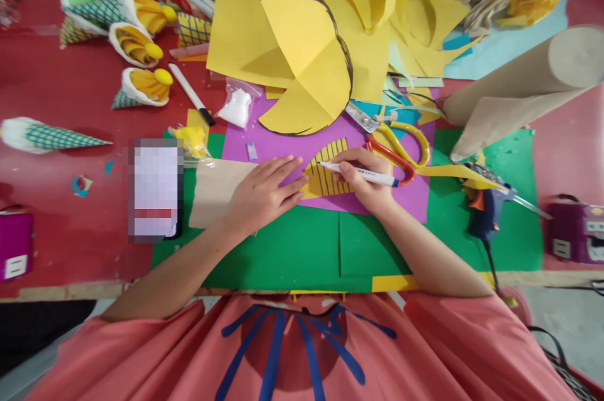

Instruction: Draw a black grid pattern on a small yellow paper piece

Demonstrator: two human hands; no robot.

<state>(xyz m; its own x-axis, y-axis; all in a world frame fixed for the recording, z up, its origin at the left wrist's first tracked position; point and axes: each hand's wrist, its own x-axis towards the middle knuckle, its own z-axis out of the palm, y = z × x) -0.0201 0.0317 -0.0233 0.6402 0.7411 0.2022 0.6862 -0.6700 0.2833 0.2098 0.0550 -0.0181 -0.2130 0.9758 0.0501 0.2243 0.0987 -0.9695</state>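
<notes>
Purple sheet (pixel 280 146) spreading below. Left hand (pixel 267 193) lying flat, holding nothing; right hand (pixel 370 177) curling in narrow pinch. Striped piece (pixel 329 183) sitting on sheet, ahead of me, between hands; right hand lying nearer, overlapping it, leaving long axis unclear; stripes running away from me. Pen (pixel 377 177) resting in right pinch, tip pointing left across stripes. Counting: one disc (pixel 325 61), one scissors (pixel 389 140), three yellow-balled cones (pixel 136 42), one striped piece, one pen in pinch.
</notes>
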